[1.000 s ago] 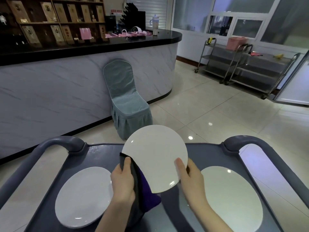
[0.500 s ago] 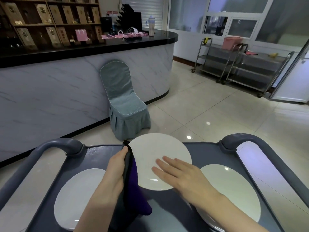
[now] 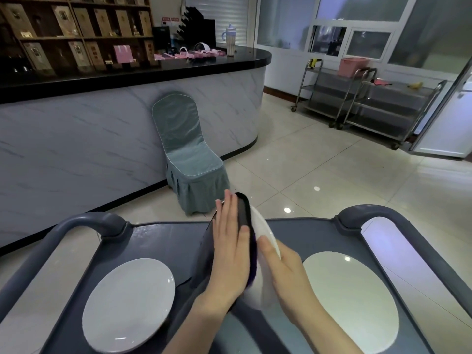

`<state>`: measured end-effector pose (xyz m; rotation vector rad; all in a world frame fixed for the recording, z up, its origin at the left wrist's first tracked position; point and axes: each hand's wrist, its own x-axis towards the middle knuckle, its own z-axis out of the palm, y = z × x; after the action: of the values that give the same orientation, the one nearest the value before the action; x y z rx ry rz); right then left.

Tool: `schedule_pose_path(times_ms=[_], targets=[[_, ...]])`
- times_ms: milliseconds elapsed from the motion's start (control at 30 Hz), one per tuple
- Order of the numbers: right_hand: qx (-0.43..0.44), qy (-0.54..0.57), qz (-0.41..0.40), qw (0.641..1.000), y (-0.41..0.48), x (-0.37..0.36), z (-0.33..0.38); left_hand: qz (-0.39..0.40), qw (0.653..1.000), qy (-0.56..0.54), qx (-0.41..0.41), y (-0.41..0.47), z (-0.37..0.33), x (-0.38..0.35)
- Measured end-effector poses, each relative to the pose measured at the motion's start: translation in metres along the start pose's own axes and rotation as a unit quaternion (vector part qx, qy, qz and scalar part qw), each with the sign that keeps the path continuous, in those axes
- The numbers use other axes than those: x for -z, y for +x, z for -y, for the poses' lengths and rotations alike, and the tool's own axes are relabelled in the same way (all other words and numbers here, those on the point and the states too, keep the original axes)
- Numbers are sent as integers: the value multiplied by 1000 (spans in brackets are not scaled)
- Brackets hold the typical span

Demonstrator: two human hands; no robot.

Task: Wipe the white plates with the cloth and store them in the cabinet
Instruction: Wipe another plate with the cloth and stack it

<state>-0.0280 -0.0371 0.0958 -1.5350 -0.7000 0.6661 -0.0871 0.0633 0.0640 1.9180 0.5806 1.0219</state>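
Against round plate (image 3: pixel 264 227), seemingly plush cloth (image 3: pixel 244 212)

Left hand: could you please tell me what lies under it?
Under the left hand lies the dark cloth, pressed flat against the white plate, which stands tilted on edge. Only the plate's upper rim shows beyond the cloth; the face beneath is covered.

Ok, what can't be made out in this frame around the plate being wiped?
Head view only:
- The held plate: its wiped face is turned nearly edge-on and covered by the cloth and the left hand.
- The right hand: most of its grip is behind the held plate.
- The held plate's lower part: motion-blurred.
- The right plate: its near-left rim is under the right forearm.
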Motion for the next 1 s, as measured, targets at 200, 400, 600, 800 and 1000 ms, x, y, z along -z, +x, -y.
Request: schedule_pose_path(times_ms=[200, 400, 600, 800, 1000], targets=[[-85, 190, -47, 977, 11, -4, 15, 129, 973, 166, -96, -29, -3, -16], [-89, 105, -48, 989, -2, -9, 8, 57, 998, 2, 33, 3, 12, -3], [-68, 130, -70, 987, 9, -5, 14, 115, 983, 128, -60, -26, -4, -14], [-83, 116, -56, 988, 0, -9, 9, 90, 992, 84, -26, -7, 7, -8], [-105, 110, -69, 986, 4, -8, 9, 105, 985, 128, -38, -19, 12, -16]])
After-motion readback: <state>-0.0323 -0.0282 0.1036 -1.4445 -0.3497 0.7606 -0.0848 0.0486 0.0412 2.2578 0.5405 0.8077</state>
